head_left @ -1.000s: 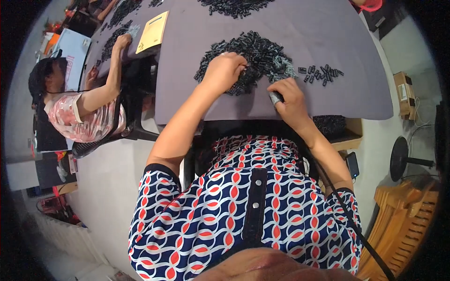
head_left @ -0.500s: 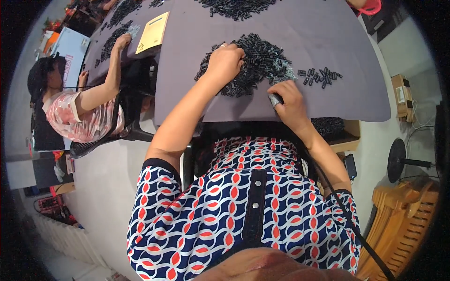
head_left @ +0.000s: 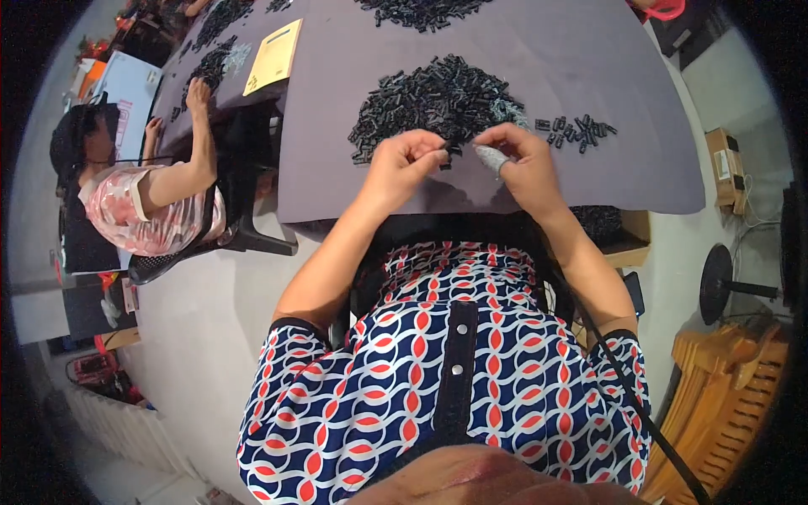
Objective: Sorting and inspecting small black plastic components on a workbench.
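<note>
In front of me a large pile of small black plastic pieces (head_left: 429,101) lies on the grey-covered table. My left hand (head_left: 400,172) is at the pile's near edge, thumb and fingertips pinched around a small black piece. Close by on the right, my right hand (head_left: 528,168) has its fingers curled toward the thumb, which wears a grey covering (head_left: 491,158); anything between those fingertips is too small to make out. Thin clear or whitish bits (head_left: 509,112) lie at the pile's right side, just beyond my right hand. A smaller scatter of black pieces (head_left: 581,132) lies farther right.
Another black pile (head_left: 421,13) sits at the table's far side. At left, a co-worker (head_left: 143,194) handles black pieces near a yellow booklet (head_left: 273,57). A box of black pieces (head_left: 627,231) stands below the table edge. A fan (head_left: 715,284) and wooden chairs (head_left: 724,387) are at right.
My left hand has come off the pile toward me and to the right, now pinching a black piece. My right hand has risen slightly, so both hands face each other. The co-worker's hand has shifted nearer.
</note>
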Demonstrator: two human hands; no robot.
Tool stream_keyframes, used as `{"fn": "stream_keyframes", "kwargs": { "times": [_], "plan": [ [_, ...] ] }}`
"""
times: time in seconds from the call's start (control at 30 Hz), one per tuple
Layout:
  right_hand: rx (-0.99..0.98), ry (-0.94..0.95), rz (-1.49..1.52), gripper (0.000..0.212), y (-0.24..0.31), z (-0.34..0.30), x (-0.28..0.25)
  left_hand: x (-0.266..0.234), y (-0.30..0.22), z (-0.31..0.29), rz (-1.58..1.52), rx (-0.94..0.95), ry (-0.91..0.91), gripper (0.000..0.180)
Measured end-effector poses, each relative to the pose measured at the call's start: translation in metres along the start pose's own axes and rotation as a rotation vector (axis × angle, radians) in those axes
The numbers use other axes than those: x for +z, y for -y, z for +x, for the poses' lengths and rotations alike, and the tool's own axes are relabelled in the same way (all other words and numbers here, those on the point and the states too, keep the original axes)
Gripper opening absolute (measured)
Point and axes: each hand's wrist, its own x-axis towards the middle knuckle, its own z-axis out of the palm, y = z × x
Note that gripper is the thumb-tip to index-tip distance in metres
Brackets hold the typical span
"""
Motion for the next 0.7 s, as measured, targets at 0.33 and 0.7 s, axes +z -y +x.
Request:
{"fn": "stream_keyframes", "kwargs": {
  "times": [0.33, 0.7],
  "plan": [
    [-0.051, 0.141, -0.128, 0.017, -0.006, -0.006, 0.011, 0.010, 0.013, -0.015, -0.033, -0.074, 0.064, 0.015],
    [-0.053, 0.150, -0.044, 0.016, 0.003, -0.003, 0.003, 0.020, 0.011, -0.019, -0.153, -0.149, 0.039, 0.013]
  ]
}}
